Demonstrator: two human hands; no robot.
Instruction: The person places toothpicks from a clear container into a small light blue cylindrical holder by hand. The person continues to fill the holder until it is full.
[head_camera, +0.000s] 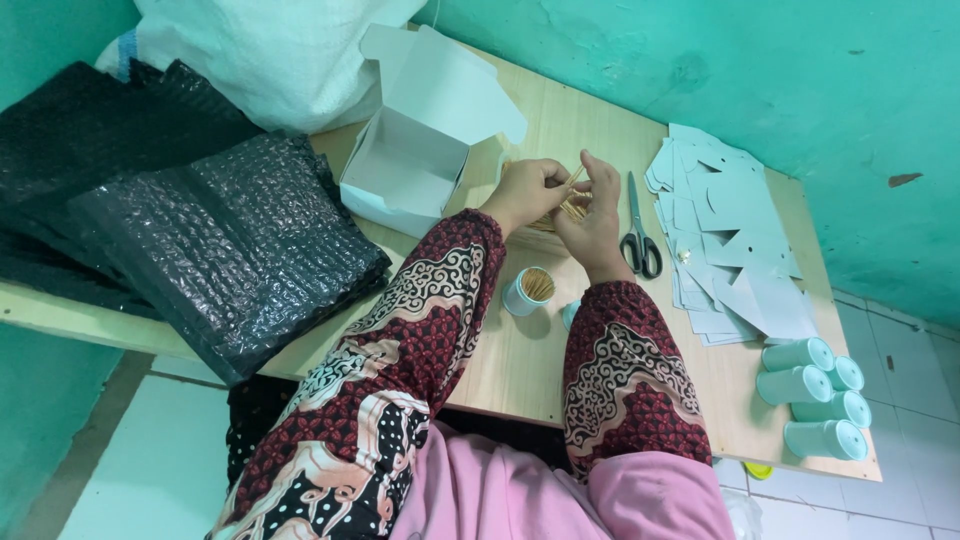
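Here, left hand (527, 190) and right hand (594, 212) raised together, fingers pinching toothpicks (574, 204) above table (520, 370).

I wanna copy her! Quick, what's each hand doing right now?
Left hand: closed, pinching thin wooden sticks.
Right hand: fingers curled around the same sticks.
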